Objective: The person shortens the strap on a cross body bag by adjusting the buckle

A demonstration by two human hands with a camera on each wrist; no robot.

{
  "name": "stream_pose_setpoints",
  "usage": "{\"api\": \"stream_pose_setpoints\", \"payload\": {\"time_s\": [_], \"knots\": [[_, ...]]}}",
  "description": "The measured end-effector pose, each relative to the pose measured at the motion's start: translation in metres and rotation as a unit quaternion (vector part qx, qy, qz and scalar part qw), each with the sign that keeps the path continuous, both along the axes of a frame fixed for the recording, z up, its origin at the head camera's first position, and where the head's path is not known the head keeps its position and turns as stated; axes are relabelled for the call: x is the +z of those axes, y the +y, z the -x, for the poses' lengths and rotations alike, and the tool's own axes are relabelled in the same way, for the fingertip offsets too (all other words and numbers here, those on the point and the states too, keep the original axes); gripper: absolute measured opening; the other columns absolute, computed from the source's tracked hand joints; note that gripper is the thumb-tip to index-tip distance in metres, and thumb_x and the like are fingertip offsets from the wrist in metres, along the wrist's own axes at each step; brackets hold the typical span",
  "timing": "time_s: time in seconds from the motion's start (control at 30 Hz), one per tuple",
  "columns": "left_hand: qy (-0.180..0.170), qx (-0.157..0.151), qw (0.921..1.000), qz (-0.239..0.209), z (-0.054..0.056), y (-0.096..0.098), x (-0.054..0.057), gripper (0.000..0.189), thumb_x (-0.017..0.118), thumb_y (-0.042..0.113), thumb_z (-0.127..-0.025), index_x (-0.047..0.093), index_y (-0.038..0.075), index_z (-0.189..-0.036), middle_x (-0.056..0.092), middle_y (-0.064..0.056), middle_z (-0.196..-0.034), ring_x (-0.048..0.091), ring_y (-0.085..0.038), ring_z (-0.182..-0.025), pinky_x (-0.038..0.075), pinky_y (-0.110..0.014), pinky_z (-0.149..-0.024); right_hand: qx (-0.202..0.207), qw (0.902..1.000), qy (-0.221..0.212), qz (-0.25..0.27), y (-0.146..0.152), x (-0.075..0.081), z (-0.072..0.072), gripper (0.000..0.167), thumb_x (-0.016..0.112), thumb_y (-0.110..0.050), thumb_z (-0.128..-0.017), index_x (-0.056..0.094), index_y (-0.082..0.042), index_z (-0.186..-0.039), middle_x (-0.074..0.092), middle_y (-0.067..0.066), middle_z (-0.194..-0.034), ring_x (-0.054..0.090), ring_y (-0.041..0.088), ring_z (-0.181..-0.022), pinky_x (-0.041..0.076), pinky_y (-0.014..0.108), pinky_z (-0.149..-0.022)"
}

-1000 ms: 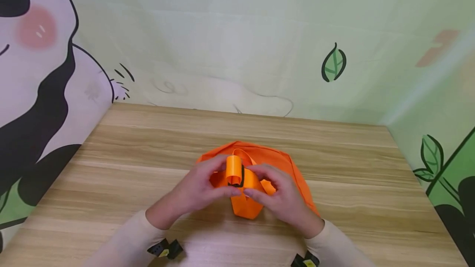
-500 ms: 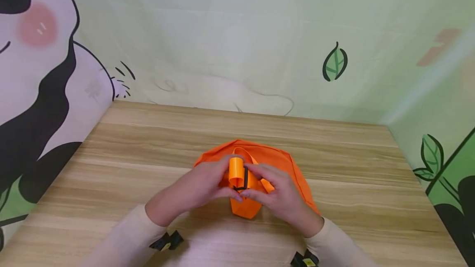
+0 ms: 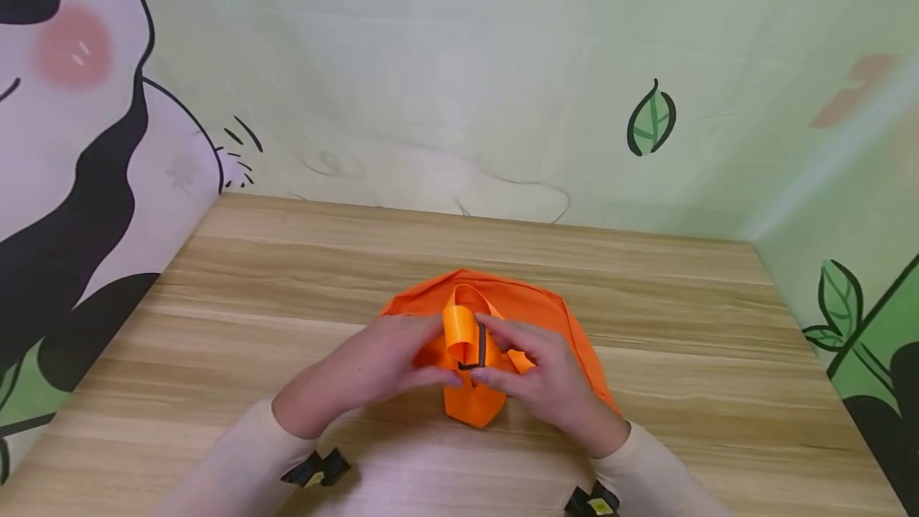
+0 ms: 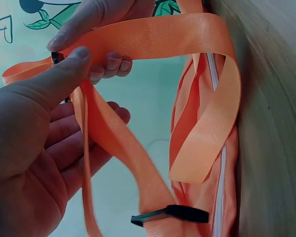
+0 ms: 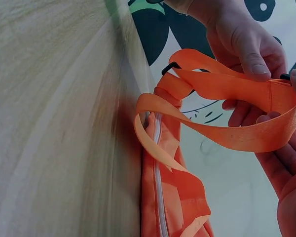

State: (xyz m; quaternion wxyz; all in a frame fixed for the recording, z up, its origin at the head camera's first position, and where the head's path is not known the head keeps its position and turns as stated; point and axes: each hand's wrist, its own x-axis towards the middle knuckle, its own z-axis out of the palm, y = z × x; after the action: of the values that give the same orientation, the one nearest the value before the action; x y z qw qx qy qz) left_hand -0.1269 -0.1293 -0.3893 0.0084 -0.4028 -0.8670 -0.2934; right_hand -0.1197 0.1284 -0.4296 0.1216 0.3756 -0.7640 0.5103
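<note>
An orange fabric bag (image 3: 531,305) with a white zipper (image 4: 219,187) lies on the table, its orange webbing strap (image 4: 153,37) raised above it in loops. A small black slide buckle (image 3: 482,345) sits on the strap, beside a short rolled loop of webbing (image 3: 459,332). My left hand (image 3: 380,361) pinches the strap at the buckle's left side, thumb across the webbing. From the other side, my right hand (image 3: 549,373) holds the buckle between thumb and index finger. Lower on the strap, another black buckle (image 4: 172,214) hangs untouched.
The wood-grained table (image 3: 301,262) spreads around the bag. Behind it stands a pale green wall (image 3: 402,86) with a panda picture at left and leaf drawings at right. Black wrist devices (image 3: 316,469) sit by both sleeves.
The rolled loop and the buckle have shifted slightly right and turned, so more of the buckle's black edge shows. Both hands keep their hold; the bag stays in place.
</note>
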Motion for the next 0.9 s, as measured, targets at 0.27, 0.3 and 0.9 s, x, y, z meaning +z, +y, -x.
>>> {"api": "stream_pose_setpoints", "payload": {"time_s": [0.27,0.3,0.9], "knots": [[0.008,0.024,0.9991,0.033,-0.001,-0.010,0.000,0.037,0.083,0.036,-0.097,0.072,0.012,-0.122,0.076,0.004,-0.102,0.061,-0.007,-0.081,0.056,-0.027,-0.075,-0.008,0.9993,-0.035,-0.005,0.004,0.002,-0.001,0.054,0.092,0.003,-0.079,0.073,0.002,-0.130,0.080,0.018,-0.117,0.076,0.015,-0.095,0.066,0.034,-0.082],[0.008,0.029,0.9987,0.041,-0.001,-0.013,0.000,0.036,0.082,0.035,-0.097,0.073,0.011,-0.122,0.077,0.003,-0.102,0.060,-0.007,-0.080,0.056,-0.027,-0.075,-0.010,0.9991,-0.042,-0.004,0.005,0.002,-0.001,0.054,0.092,0.005,-0.079,0.073,0.002,-0.130,0.080,0.018,-0.116,0.076,0.015,-0.095,0.067,0.034,-0.082],[-0.008,0.071,0.9927,0.097,0.001,-0.076,0.002,0.033,0.085,0.029,-0.095,0.075,0.015,-0.123,0.079,0.006,-0.109,0.068,-0.007,-0.089,0.063,-0.037,-0.085,-0.009,0.9990,-0.034,0.027,0.019,0.000,0.004,0.049,0.090,0.010,-0.077,0.074,0.006,-0.123,0.079,0.015,-0.093,0.071,0.010,-0.084,0.062,0.021,-0.083]]}}
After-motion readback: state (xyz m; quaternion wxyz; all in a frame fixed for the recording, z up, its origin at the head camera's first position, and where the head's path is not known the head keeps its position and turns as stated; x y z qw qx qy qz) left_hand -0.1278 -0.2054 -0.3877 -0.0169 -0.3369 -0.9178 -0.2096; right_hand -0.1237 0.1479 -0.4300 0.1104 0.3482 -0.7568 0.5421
